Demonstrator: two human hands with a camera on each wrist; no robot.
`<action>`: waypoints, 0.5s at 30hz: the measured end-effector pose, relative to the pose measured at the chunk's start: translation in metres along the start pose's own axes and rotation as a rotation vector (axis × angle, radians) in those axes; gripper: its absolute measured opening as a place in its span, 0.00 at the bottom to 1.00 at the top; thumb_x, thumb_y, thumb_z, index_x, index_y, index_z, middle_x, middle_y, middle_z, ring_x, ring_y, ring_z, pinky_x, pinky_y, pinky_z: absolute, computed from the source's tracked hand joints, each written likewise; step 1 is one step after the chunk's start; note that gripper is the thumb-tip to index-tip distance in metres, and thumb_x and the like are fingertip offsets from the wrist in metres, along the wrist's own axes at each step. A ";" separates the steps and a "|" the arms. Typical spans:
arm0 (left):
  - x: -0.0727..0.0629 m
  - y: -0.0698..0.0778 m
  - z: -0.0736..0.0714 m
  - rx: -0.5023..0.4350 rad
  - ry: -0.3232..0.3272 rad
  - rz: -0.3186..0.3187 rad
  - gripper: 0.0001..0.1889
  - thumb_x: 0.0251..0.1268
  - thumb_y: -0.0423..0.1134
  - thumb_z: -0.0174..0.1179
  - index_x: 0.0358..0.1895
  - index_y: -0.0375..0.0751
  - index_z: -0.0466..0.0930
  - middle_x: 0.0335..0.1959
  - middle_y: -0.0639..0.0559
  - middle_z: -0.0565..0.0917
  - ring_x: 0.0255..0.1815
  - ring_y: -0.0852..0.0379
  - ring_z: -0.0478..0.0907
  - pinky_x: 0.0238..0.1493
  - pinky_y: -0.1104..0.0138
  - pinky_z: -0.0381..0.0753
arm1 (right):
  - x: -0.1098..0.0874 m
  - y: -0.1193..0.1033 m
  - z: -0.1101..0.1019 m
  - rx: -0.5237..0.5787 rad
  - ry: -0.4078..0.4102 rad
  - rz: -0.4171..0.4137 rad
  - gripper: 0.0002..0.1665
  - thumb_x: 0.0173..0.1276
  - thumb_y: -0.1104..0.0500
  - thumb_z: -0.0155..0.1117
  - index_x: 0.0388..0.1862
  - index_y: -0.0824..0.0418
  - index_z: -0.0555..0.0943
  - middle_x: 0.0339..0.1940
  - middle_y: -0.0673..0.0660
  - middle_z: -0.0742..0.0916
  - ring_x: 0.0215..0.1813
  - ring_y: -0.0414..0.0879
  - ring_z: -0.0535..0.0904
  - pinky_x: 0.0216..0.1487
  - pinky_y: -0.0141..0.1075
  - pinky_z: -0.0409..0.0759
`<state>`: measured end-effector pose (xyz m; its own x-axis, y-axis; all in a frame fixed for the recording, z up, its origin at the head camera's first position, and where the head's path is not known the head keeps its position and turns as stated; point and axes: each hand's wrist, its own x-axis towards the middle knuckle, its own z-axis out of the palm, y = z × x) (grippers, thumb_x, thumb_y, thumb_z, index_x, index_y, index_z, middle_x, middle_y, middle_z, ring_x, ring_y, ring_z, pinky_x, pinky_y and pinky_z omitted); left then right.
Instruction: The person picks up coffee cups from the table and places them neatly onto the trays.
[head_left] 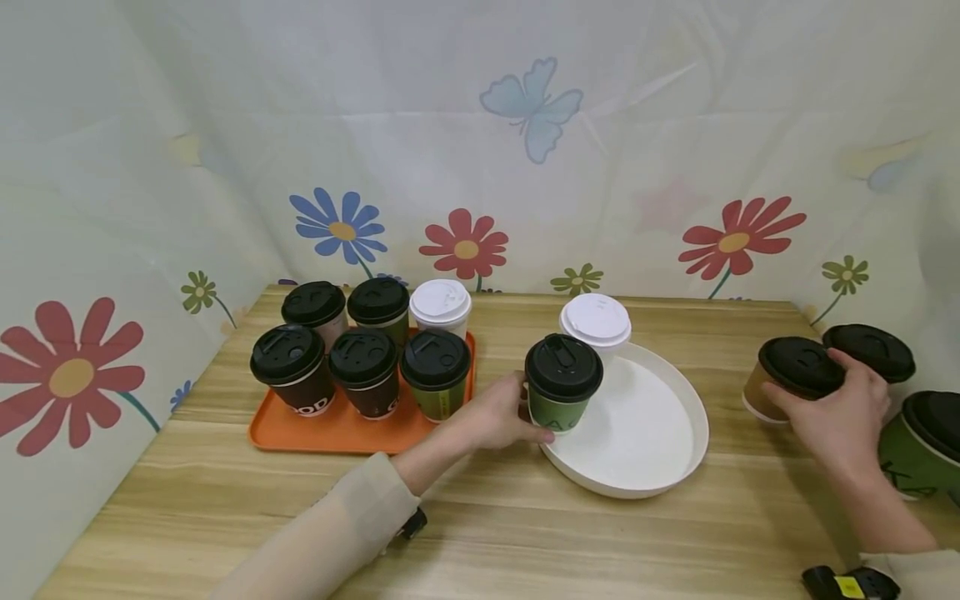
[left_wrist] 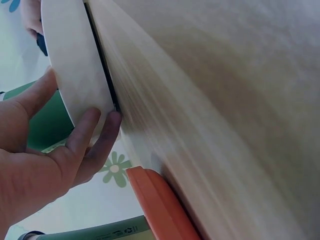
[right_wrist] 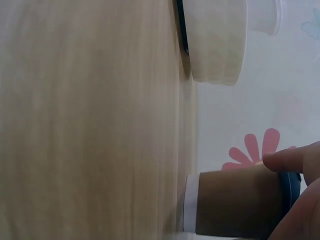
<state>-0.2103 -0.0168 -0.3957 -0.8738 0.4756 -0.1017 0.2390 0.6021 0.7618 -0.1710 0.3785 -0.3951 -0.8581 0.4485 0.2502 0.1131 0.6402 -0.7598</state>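
Observation:
My left hand [head_left: 498, 412] is at the left side of a round white tray [head_left: 637, 429], its thumb over the rim and its fingers against the outer wall [left_wrist: 82, 65]. Right beside that hand, a green paper cup [head_left: 561, 408] with a black lid stands upright on the tray. Behind it is a cup with a white lid [head_left: 597, 318]. Off to the right, my right hand [head_left: 843, 417] grips a brown paper cup [right_wrist: 240, 202] from above, thumb and fingers around its black lid [head_left: 801, 367]. That cup is upright, its base close to the table.
An orange tray [head_left: 337, 442] on the left carries several lidded cups in two rows. At the far right stand a large green cup [head_left: 918, 454] and another black-lidded cup [head_left: 870, 350]. A flowered curtain [head_left: 420, 125] rises behind the wooden table [head_left: 600, 550].

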 end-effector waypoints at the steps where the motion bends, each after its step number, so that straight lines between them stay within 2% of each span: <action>1: 0.000 0.000 0.000 -0.001 -0.001 0.000 0.39 0.53 0.41 0.81 0.66 0.33 0.70 0.51 0.43 0.82 0.48 0.51 0.80 0.49 0.63 0.80 | -0.001 -0.001 0.000 0.001 -0.009 -0.006 0.55 0.65 0.55 0.73 0.79 0.74 0.54 0.79 0.77 0.51 0.78 0.71 0.43 0.74 0.67 0.43; 8: 0.000 0.001 0.000 -0.012 0.001 -0.005 0.39 0.53 0.41 0.81 0.65 0.33 0.70 0.50 0.43 0.82 0.48 0.50 0.80 0.49 0.62 0.81 | -0.003 -0.007 0.004 0.016 -0.055 -0.055 0.57 0.65 0.56 0.75 0.80 0.73 0.50 0.79 0.77 0.51 0.78 0.74 0.46 0.75 0.66 0.46; 12: 0.000 0.000 0.000 -0.006 0.003 -0.004 0.38 0.53 0.41 0.82 0.64 0.33 0.71 0.50 0.44 0.83 0.47 0.51 0.80 0.49 0.62 0.81 | 0.000 -0.006 0.005 0.033 -0.051 -0.037 0.62 0.64 0.55 0.76 0.82 0.69 0.45 0.79 0.75 0.52 0.78 0.72 0.47 0.74 0.67 0.48; 15: 0.000 0.000 0.000 -0.010 0.000 -0.003 0.38 0.53 0.41 0.82 0.64 0.33 0.71 0.50 0.44 0.82 0.48 0.51 0.80 0.49 0.62 0.81 | 0.003 -0.003 0.006 0.044 -0.082 -0.016 0.64 0.65 0.53 0.75 0.83 0.68 0.41 0.79 0.76 0.51 0.78 0.74 0.47 0.73 0.69 0.49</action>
<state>-0.2107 -0.0171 -0.3960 -0.8742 0.4743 -0.1039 0.2328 0.5971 0.7676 -0.1767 0.3736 -0.3956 -0.8980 0.3846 0.2138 0.0786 0.6183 -0.7820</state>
